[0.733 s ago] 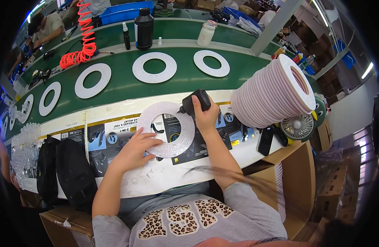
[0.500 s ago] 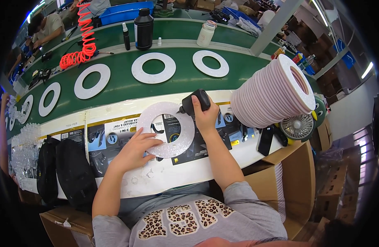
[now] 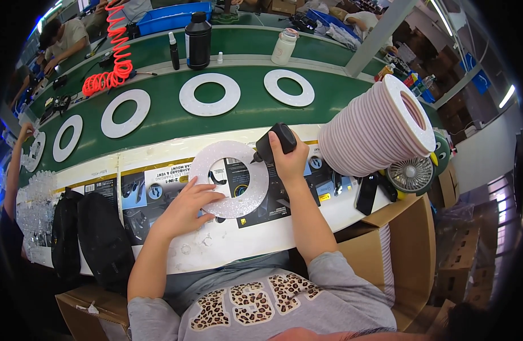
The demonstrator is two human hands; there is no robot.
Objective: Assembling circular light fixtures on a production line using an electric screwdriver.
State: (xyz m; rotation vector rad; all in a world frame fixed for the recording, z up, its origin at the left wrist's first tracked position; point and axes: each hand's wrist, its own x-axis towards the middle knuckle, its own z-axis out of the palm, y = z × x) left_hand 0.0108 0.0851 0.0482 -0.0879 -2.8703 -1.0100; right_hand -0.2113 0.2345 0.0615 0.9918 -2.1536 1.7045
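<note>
A white speckled flat ring (image 3: 257,186) lies on the printed sheets in front of me. My left hand (image 3: 187,207) rests on its lower left edge, fingers spread and thumb apart. In my right hand (image 3: 291,163) is a small black squeeze bottle (image 3: 274,142), gripped with its thin nozzle tilted down to the left. The nozzle tip is over the ring's upper right part; whether it touches cannot be made out. A few small clear pieces (image 3: 207,241) lie on the white surface below the ring.
Several similar rings lie along a green conveyor belt (image 3: 164,108). A tall stack of rings (image 3: 364,131) stands at right, beside a small fan (image 3: 410,175) and a phone (image 3: 366,195). Black pouches (image 3: 105,238) and clear plastic parts (image 3: 36,210) are at left. A co-worker's hand (image 3: 26,131) is at far left.
The bottle's nozzle has moved right and slightly down along the ring. Rings on the belt have shifted slightly left. At far left, a co-worker's hand now reaches to a ring.
</note>
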